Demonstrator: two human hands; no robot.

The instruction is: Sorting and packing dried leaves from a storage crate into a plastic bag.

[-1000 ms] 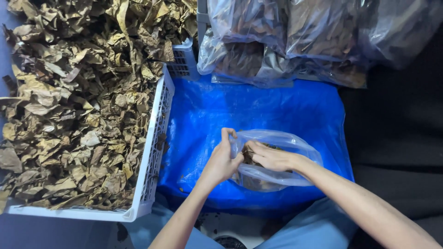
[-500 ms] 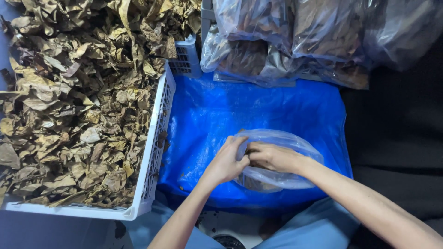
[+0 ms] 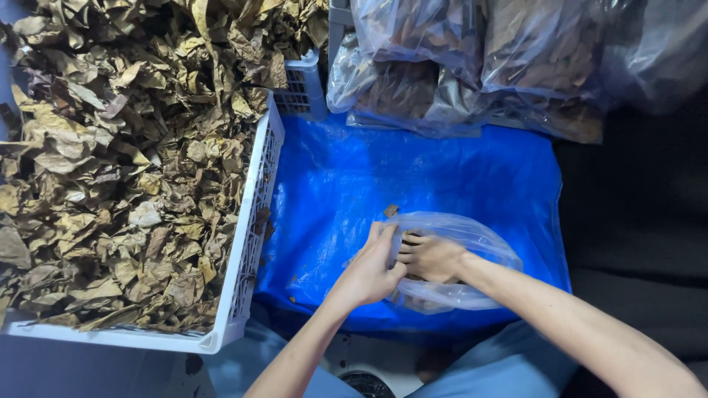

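Since a second ago the left hand (image 3: pixel 369 271) has dropped from the raised rim of the clear plastic bag (image 3: pixel 450 259) and now presses, fingers curled shut on the bag's edge, against the right hand (image 3: pixel 431 258), which sits inside the bag's mouth with its fingers bent; whether they clamp anything there I cannot tell. The bag lies on the blue tarp (image 3: pixel 413 177), just right of the white crate (image 3: pixel 251 243) heaped with dry brown leaves (image 3: pixel 125 169), while filled leaf bags (image 3: pixel 479 66) lie along the tarp's far edge
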